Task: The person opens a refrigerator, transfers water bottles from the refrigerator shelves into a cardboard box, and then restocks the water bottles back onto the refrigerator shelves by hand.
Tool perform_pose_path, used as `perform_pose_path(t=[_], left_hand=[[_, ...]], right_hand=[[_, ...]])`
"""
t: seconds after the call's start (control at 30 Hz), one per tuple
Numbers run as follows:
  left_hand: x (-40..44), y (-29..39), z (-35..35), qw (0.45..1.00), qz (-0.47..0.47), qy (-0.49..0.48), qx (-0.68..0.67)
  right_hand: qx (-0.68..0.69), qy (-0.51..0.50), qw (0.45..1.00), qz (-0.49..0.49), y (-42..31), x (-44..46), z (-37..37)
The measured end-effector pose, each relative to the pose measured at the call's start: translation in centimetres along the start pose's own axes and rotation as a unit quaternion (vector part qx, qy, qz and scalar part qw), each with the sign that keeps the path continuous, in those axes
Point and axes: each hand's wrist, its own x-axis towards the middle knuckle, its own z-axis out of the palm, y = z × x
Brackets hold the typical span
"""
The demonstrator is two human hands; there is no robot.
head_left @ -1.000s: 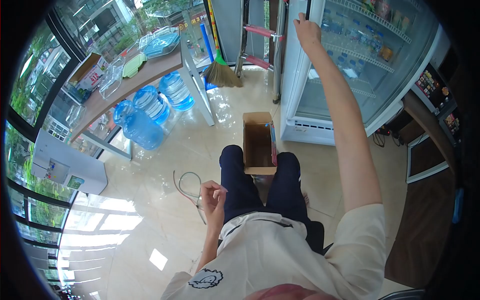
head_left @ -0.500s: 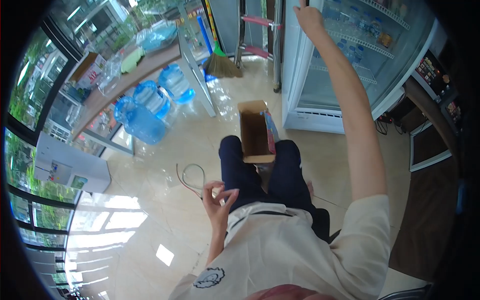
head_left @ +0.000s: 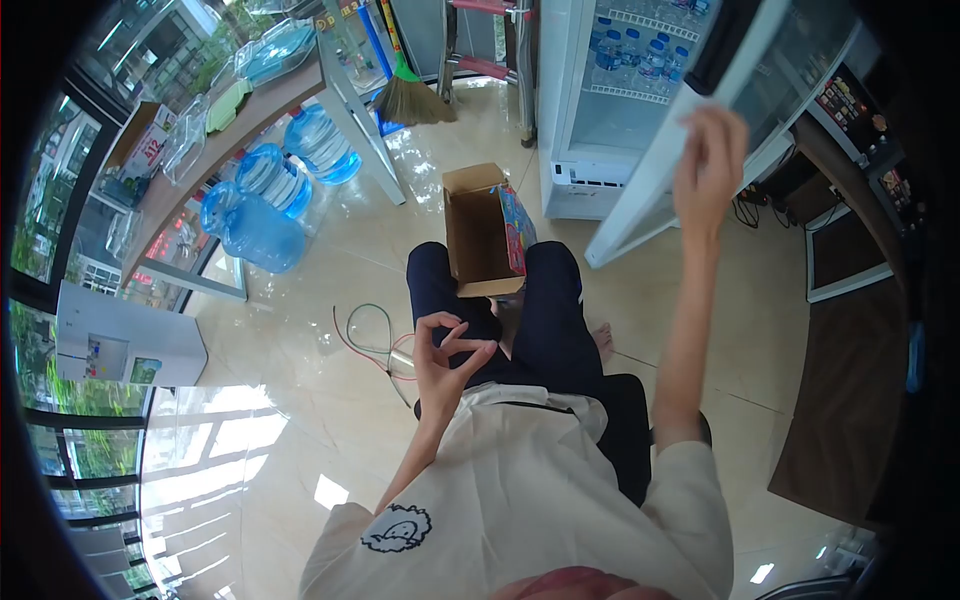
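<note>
Head: left hand [head_left: 445,362] half open, empty; right hand [head_left: 711,170] near one door [head_left: 645,180], grip unclear

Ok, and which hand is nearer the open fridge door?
Right. The right hand is close by the fridge door, near its dark handle; the left hand is farther off, above the left thigh.

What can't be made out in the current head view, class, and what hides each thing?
Right hand: head view, blurred; whether its fingers touch the door is unclear.
Small bottles: head view, label text too small to read.
Fridge: head view, top cut off by the upper edge.
Ladder: head view, top cut off by the upper edge.
</note>
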Motion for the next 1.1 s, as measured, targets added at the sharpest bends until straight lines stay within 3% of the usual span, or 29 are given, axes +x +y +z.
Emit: perform_pose_path(t=[0.07,0.13,0.3,0.4,0.53,0.63,0.73,0.83,0.93,1.1], left_hand=[[-0.2,-0.3,-0.4,1.000,-0.006,-0.001,0.004],[-0.4,-0.7,-0.5,1.000,-0.010,0.014,-0.003],[-0.1,-2.0,-1.1,0.999,-0.039,0.016,-0.020],[0.5,-1.5,-0.5,0.999,-0.036,-0.012,0.013],[1.7,-1.4,0.9,0.998,-0.036,-0.032,0.030],[2.7,-2.6,2.1,0.998,-0.037,-0.042,-0.001],[3.4,-3.1,3.3,0.991,-0.117,-0.055,-0.037],[4.4,-5.4,4.2,0.993,-0.065,-0.068,-0.068],[5.5,-6.4,5.1,0.989,-0.111,-0.091,-0.040],[7.6,-5.4,9.2,0.990,-0.092,-0.110,0.010]], right_hand=[[-0.047,0.054,0.997,0.031,0.6,-5.4,-2.1],[0.041,0.172,0.959,0.223,-0.5,-10.4,-2.4],[0.023,0.155,0.913,0.376,-2.7,-16.2,-5.3],[-0.039,0.087,0.923,0.373,-1.4,-19.9,-7.4],[-0.057,0.080,0.907,0.409,0.1,-20.9,-10.2],[-0.068,0.068,0.870,0.483,2.1,-23.1,-11.5],[-0.089,0.090,0.850,0.511,3.8,-25.0,-13.1],[-0.141,0.094,0.864,0.474,4.6,-25.7,-14.5],[-0.174,0.097,0.854,0.481,5.7,-26.7,-15.8],[-0.230,0.100,0.839,0.484,7.0,-28.7,-16.5]])
